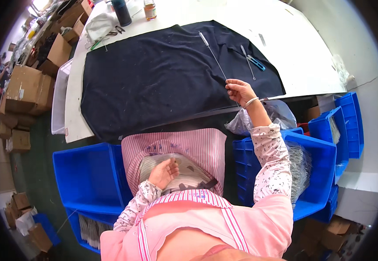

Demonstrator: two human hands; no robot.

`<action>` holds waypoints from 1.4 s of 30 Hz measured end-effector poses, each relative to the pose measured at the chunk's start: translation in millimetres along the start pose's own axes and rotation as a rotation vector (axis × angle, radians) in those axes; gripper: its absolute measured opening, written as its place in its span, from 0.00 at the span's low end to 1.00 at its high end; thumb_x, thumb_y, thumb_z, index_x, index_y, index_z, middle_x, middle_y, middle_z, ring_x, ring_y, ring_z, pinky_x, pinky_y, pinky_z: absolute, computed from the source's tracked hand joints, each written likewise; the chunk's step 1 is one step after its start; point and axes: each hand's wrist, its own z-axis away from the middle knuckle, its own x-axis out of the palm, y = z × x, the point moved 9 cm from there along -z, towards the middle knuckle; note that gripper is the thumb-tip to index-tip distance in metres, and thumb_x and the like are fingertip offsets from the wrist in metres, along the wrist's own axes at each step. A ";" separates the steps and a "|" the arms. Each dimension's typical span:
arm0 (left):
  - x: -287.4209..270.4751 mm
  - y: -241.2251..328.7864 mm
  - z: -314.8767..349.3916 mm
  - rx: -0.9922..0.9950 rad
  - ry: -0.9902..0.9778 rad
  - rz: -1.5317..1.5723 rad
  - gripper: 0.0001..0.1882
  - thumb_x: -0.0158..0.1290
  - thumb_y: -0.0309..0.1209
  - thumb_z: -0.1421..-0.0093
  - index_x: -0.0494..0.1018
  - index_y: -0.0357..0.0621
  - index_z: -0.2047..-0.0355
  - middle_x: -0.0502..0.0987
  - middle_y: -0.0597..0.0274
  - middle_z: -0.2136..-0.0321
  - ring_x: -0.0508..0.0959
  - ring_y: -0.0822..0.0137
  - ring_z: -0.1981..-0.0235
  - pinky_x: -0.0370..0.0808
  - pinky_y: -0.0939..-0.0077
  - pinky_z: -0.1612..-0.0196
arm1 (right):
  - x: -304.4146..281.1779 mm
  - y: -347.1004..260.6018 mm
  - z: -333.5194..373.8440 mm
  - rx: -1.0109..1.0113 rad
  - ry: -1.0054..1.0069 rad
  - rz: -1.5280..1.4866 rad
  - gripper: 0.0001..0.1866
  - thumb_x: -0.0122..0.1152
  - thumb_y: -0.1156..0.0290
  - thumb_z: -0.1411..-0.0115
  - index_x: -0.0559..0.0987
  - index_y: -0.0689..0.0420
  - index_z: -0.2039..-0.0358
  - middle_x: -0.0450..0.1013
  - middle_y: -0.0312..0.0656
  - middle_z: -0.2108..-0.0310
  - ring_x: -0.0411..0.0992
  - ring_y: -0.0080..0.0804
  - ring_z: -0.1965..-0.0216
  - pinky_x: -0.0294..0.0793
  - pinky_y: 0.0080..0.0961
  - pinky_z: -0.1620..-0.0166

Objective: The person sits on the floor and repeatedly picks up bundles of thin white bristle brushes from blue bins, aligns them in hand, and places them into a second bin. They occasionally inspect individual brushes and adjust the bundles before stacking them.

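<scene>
My right hand (240, 92) is raised over the near edge of the dark cloth (145, 82), pinching a thin wire-handled tube brush (215, 58). The brush's pale bristled end points up and away, lying over the cloth. My left hand (164, 172) hangs above my lap, fingers loosely curled and apart, with nothing visible in it. To the right on the cloth lie a second small brush (248, 63) with a looped wire end and a pair of blue-handled thread snips (256, 63). A striped pink apron (180, 138) covers my lap.
Blue bins flank me: one at the left (87, 176), above another holding wire pieces (92, 228); one at the right (315, 167) holds many wire brushes. A dark bottle (121, 12) and a glass jar (150, 9) stand on the white table (302, 48). Cardboard boxes (28, 89) are piled left.
</scene>
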 end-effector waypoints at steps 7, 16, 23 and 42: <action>1.2 0.9 -0.7 -0.006 -0.019 -0.003 0.13 0.48 0.37 0.39 0.71 0.44 0.58 0.75 0.61 0.66 0.74 0.65 0.63 0.72 0.67 0.55 | 20.7 2.4 37.6 -0.269 -0.002 -0.539 0.10 0.55 0.73 0.41 0.76 0.55 0.58 0.72 0.35 0.74 0.65 0.23 0.80 0.63 0.20 0.78; -2.5 -1.2 -6.2 -0.047 -0.009 -0.060 0.14 0.48 0.37 0.39 0.70 0.44 0.56 0.73 0.63 0.67 0.73 0.67 0.64 0.72 0.68 0.56 | -106.0 156.2 81.3 -0.368 0.785 -1.049 0.09 0.48 0.65 0.37 0.71 0.49 0.58 0.63 0.31 0.82 0.55 0.21 0.87 0.55 0.22 0.83; -1.2 -0.2 -8.7 -0.054 -0.041 -0.067 0.12 0.47 0.38 0.38 0.71 0.47 0.58 0.75 0.65 0.66 0.73 0.68 0.64 0.72 0.68 0.56 | -169.6 167.6 62.9 -0.363 0.831 -1.079 0.03 0.49 0.70 0.38 0.68 0.53 0.69 0.63 0.34 0.80 0.55 0.23 0.85 0.59 0.23 0.81; 1.0 1.0 -8.4 -0.031 -0.014 -0.084 0.12 0.47 0.38 0.38 0.71 0.46 0.59 0.75 0.64 0.67 0.74 0.67 0.64 0.72 0.68 0.56 | -207.9 149.8 81.2 -0.435 0.985 -0.998 0.04 0.50 0.71 0.40 0.71 0.51 0.64 0.64 0.32 0.82 0.56 0.22 0.89 0.57 0.22 0.86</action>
